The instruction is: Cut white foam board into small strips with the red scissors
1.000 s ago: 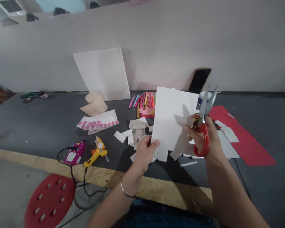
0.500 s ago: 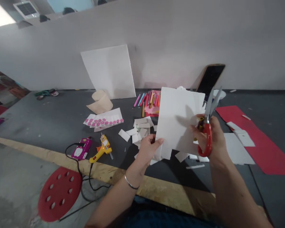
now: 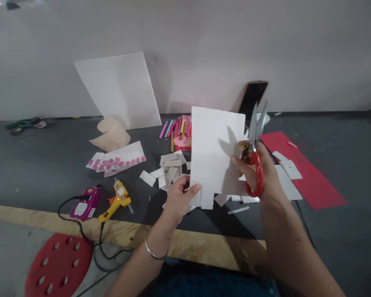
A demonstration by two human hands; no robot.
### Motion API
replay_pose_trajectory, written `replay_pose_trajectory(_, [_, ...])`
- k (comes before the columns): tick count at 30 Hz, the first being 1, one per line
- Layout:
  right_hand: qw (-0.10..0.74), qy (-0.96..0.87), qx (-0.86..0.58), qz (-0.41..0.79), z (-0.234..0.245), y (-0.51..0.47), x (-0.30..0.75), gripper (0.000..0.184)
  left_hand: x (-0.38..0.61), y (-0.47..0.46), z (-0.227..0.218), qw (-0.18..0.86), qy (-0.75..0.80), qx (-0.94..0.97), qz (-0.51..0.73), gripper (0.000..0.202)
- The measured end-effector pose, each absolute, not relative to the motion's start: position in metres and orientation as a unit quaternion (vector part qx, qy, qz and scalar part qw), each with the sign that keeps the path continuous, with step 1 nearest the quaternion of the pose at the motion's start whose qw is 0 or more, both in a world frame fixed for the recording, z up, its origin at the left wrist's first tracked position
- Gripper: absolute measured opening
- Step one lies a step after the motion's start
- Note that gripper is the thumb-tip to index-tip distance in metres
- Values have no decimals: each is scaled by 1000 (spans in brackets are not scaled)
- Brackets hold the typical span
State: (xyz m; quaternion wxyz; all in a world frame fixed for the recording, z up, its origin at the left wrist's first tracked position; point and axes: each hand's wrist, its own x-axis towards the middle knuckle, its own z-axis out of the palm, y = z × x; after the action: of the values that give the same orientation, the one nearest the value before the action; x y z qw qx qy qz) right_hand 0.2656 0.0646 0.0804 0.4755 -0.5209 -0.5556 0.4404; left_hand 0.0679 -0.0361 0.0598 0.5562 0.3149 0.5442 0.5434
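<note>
The left hand point(image 3: 179, 200) has its grip pinched closed on the white sheet point(image 3: 214, 152) at the lower left; the sheet is raised over the tabletop point(image 3: 55, 175), beyond its front edge; the right hand point(image 3: 266, 179) has its grip wrapped around the scissors point(image 3: 255, 157), blades parted and pointing toward the back edge; a yellow glue gun point(image 3: 119, 198) lies near the front edge.
</note>
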Motion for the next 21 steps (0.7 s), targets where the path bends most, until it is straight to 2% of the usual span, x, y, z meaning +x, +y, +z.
replay_pose_trajectory(10, [456,-536,-530,473,86,65,268,41,69,-41,75,559,550,326,528,34])
replay_pose_trajectory(21, [454,-541,-516,485,94,58,270,41,60,-47,86,515,570,440,465,27])
